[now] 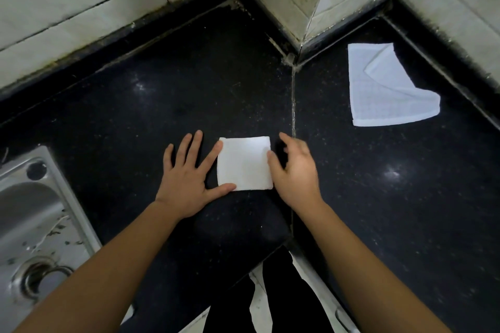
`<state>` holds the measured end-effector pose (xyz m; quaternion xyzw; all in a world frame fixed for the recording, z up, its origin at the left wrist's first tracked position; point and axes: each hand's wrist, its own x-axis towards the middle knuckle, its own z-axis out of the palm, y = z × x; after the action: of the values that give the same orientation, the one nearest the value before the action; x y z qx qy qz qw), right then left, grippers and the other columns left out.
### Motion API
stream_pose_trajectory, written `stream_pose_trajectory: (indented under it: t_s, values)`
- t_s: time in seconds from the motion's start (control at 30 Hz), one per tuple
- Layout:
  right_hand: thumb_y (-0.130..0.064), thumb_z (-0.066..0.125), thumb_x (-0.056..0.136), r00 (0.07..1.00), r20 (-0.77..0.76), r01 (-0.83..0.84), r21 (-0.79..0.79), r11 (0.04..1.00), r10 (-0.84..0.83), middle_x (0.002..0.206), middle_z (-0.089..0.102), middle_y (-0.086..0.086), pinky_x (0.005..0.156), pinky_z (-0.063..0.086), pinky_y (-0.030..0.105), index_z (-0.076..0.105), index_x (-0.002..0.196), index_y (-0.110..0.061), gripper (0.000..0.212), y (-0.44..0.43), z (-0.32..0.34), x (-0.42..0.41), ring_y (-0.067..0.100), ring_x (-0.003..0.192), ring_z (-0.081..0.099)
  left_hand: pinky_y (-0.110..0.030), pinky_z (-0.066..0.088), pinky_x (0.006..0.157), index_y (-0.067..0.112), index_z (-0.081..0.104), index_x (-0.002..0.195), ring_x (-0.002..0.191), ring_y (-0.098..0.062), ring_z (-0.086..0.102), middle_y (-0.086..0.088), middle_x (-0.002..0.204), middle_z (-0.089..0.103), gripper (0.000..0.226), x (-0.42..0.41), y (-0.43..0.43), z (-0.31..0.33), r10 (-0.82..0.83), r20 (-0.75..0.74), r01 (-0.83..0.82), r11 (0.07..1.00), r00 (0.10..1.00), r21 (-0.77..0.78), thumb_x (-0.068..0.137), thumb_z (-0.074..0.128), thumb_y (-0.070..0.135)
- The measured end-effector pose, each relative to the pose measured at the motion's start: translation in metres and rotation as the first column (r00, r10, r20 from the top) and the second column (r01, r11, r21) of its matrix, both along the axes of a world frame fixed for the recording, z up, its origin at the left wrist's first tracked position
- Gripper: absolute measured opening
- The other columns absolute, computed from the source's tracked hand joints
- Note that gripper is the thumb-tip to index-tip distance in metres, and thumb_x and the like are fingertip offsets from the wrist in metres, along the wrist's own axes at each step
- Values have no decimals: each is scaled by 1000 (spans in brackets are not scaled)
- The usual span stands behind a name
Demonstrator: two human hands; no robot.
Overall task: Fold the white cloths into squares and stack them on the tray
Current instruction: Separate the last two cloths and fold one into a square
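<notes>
Two white cloths counted, one folded square (244, 163) and one loose cloth (384, 89); two hands, left hand (186, 184) and right hand (295, 173); one steel sink (35, 213); one black counter (162, 89).

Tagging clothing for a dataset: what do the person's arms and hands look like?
The left forearm and right forearm are bare, no sleeve in view. The left hand and right hand carry no glove, ring, watch or bracelet that shows.

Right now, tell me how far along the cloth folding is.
Done: one folded cloth lies square on the black counter. In hand: the left hand rests flat at its left edge, the right hand touches its right edge. Left: the second cloth, far right, lies unfolded with a corner flipped over. No tray is in view, so stacking remains.
</notes>
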<state>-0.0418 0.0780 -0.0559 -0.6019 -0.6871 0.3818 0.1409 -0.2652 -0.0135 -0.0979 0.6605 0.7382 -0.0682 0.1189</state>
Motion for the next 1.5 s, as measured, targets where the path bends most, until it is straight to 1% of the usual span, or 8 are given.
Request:
stream_pose_trajectory:
  t_s: [0.13, 0.43, 0.57, 0.67, 0.83, 1.03, 1.23, 1.5]
  values:
    - [-47, 69, 88, 974, -21, 203, -381, 902, -228, 96, 68, -14, 91, 55, 33, 57, 137, -18, 59, 14, 7, -5, 12, 102, 65, -58, -2, 121, 42, -18, 153, 152, -29, -14, -9, 166, -15, 95, 0, 0, 0, -2, 3, 2, 1000, 1000, -4, 76, 0, 94]
    - [-22, 77, 84, 899, -199, 211, -584, 784, -390, 100, 77, -3, 83, 60, 31, 75, 107, -18, 23, 17, 10, -15, 14, 93, 73, -55, -3, 121, 31, -21, 153, 154, -27, -6, -8, 167, -6, 98, -5, -3, -2, -4, 80, 2, 1000, 997, 28, 78, -2, 91]
    - [-17, 72, 91, 844, -310, 162, -631, 758, -438, 101, 78, 3, 84, 62, 37, 73, 107, -15, 17, 15, 35, -9, 18, 92, 75, -46, -7, 123, 20, -15, 156, 154, -17, -6, -2, 167, -1, 102, 6, -5, 12, 171, 316, -185, 983, 933, 15, 85, 19, 84]
    - [-16, 68, 95, 842, -339, 151, -598, 787, -420, 106, 76, 4, 77, 61, 30, 70, 110, -14, 16, 15, 63, 5, 14, 92, 75, -40, 12, 124, 18, 14, 159, 151, -20, 20, -3, 163, 25, 79, 27, 4, 43, 418, 637, -495, 867, 648, -65, 98, 44, 57]
    - [-11, 62, 97, 823, -405, 132, -545, 828, -399, 104, 76, 6, 74, 58, 28, 68, 109, -15, 13, 10, 123, 26, 13, 88, 73, -37, 43, 100, 20, 40, 149, 125, -19, 51, -2, 142, 52, 53, 68, 21, 109, 599, 773, -524, 599, -208, -605, 99, 57, 25]
    - [-9, 58, 98, 738, -541, 77, -524, 848, -402, 116, 74, 3, 89, 58, 38, 67, 124, -20, 29, -20, 173, 71, 21, 109, 71, -55, 44, 106, 11, 61, 125, 117, -34, 63, -15, 120, 70, 35, 105, 21, 166, 547, 631, -150, 679, -549, -719, 92, 54, 20]
    - [-9, 53, 100, 657, -539, 274, -481, 833, -527, 118, 74, 4, 90, 57, 40, 68, 126, -20, 32, -73, 191, 145, 27, 113, 68, -49, 51, 99, 5, 60, 130, 114, -32, 66, -16, 120, 70, 39, 166, 21, 200, 598, 630, 12, 730, -494, -683, 95, 59, 22]
    - [-4, 51, 97, 464, -595, 517, -420, 746, -657, 117, 74, 5, 97, 53, 45, 69, 123, -21, 37, -174, 230, 245, 29, 116, 67, -41, 57, 83, 8, 61, 128, 105, -25, 71, -10, 116, 73, 33, 276, -19, 246, 610, 768, 148, 793, -198, -591, 100, 57, 25]
